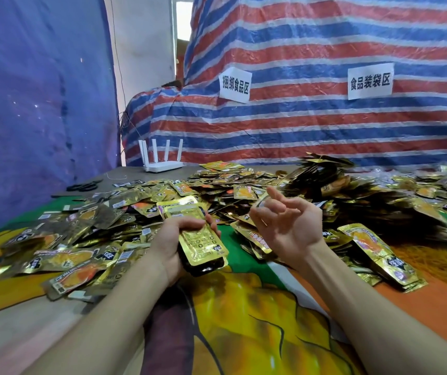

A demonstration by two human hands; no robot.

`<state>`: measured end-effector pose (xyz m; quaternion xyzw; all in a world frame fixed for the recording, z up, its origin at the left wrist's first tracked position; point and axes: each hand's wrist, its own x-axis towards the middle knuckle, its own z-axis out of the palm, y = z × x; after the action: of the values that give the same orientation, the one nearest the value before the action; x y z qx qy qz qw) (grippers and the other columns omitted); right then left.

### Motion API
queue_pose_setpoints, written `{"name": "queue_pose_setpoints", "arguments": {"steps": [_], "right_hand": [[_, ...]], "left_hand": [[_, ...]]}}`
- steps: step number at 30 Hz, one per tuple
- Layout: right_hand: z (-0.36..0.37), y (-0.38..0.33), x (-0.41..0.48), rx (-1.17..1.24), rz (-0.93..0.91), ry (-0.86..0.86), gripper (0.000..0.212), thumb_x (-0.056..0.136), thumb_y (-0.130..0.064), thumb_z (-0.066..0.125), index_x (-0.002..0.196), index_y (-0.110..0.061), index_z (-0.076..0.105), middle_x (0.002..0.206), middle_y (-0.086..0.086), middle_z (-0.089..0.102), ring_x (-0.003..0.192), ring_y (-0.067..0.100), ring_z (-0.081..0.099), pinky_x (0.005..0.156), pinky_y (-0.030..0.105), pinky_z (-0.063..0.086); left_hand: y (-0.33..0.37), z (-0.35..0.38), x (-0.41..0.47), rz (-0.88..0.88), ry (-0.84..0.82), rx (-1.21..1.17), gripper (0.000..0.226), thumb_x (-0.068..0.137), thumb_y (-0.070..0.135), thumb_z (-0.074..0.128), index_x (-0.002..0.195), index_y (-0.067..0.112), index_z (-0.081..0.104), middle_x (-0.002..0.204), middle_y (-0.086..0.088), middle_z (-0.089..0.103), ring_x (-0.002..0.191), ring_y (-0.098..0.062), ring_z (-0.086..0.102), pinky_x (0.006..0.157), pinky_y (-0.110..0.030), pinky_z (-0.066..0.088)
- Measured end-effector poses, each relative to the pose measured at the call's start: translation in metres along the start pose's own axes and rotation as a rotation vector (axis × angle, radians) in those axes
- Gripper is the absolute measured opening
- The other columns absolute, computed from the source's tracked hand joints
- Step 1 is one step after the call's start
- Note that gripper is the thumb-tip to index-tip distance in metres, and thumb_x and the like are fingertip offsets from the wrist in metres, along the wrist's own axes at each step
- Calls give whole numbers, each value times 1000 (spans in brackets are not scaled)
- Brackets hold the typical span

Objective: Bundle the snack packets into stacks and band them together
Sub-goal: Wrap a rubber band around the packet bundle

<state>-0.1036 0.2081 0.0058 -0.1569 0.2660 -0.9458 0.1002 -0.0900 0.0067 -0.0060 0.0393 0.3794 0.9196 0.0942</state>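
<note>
The stack of packets is lying in the left hand, fingers curling round it, just in front of the pile on the table, while the right hand is hovering over the pile's near edge, fingers loosely bent, any pinch impossible to tell.

Left sign 捆绑食品区, right sign 食品装袋区, on tarp

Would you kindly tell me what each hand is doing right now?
Left hand: grips a stack of snack packets.
Right hand: raised, fingers loosely curled; whether it holds anything cannot be told.
</note>
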Motion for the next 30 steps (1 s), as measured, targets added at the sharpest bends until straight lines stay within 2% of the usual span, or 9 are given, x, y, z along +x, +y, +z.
{"name": "queue_pose_setpoints", "arguments": {"steps": [4, 7, 10, 16, 19, 22, 24, 27, 30], "right_hand": [[3, 6, 2, -469, -21, 27, 48, 95, 3, 48, 127, -27, 68, 86, 9, 77, 45, 11, 52, 44, 23, 52], [0, 17, 0, -846, -30, -7, 60, 93, -7, 69, 141, -40, 55, 112, 14, 75, 71, 28, 75, 48, 32, 57], [0, 30, -4, -1096, -1, -37, 77, 81, -22, 84, 146, -44, 48, 121, 9, 65, 89, 26, 76, 57, 40, 61], [15, 66, -11, -1133, 20, -112, 85, 59, -27, 93, 133, -49, 58, 118, -4, 62, 97, 20, 72, 75, 48, 64], [16, 72, -11, -1171, -134, -153, 85, 67, -11, 93, 140, -34, 56, 124, -16, 63, 105, -1, 67, 83, 22, 58], [15, 67, -12, -1191, -260, -120, 78, 67, -2, 90, 135, -27, 60, 125, -14, 64, 106, -13, 60, 81, 5, 47], [11, 63, -10, -1136, -299, -102, 74, 66, 7, 86, 129, -24, 63, 122, -9, 67, 102, -6, 65, 78, 12, 51], [13, 61, -8, -1027, -274, -122, 71, 60, 5, 77, 126, -19, 65, 120, 0, 69, 102, 10, 70, 74, 24, 57], [17, 54, -1, -559, 38, -166, 53, 70, -13, 55, 120, -10, 73, 127, 13, 69, 108, 28, 70, 81, 40, 60]], "left_hand": [[-4, 1, 1, -6, 45, 66, 27, 73, -3, 51, 98, 1, 60, 80, -9, 64, 75, -25, 62, 77, -39, 53], [-3, 1, 2, -3, 151, 172, 25, 84, 2, 51, 100, 0, 70, 81, -11, 67, 73, -25, 66, 75, -40, 52], [0, -1, 5, 102, 295, 159, 23, 91, 7, 52, 104, 4, 70, 87, -11, 68, 78, -29, 65, 75, -43, 52], [-1, 9, 4, 292, 486, 123, 23, 81, 13, 77, 100, 1, 70, 97, -24, 74, 78, -41, 73, 76, -61, 59], [-8, 10, 2, 243, 429, 174, 21, 81, 22, 79, 94, 5, 77, 94, -18, 76, 83, -37, 75, 75, -48, 62], [-10, 13, 2, 162, 283, 127, 36, 90, 25, 70, 118, 3, 70, 117, -19, 71, 105, -38, 70, 88, -46, 57], [-11, 14, 3, 144, 215, 114, 35, 95, 23, 63, 122, 2, 67, 116, -20, 72, 100, -36, 72, 83, -43, 59], [-10, 12, 4, 150, 126, 95, 24, 96, 21, 57, 102, 4, 73, 98, -17, 75, 82, -31, 75, 74, -40, 61], [-6, 6, 6, 147, 83, 80, 31, 93, 23, 54, 97, 11, 82, 108, -15, 75, 88, -31, 75, 87, -46, 56]]}}
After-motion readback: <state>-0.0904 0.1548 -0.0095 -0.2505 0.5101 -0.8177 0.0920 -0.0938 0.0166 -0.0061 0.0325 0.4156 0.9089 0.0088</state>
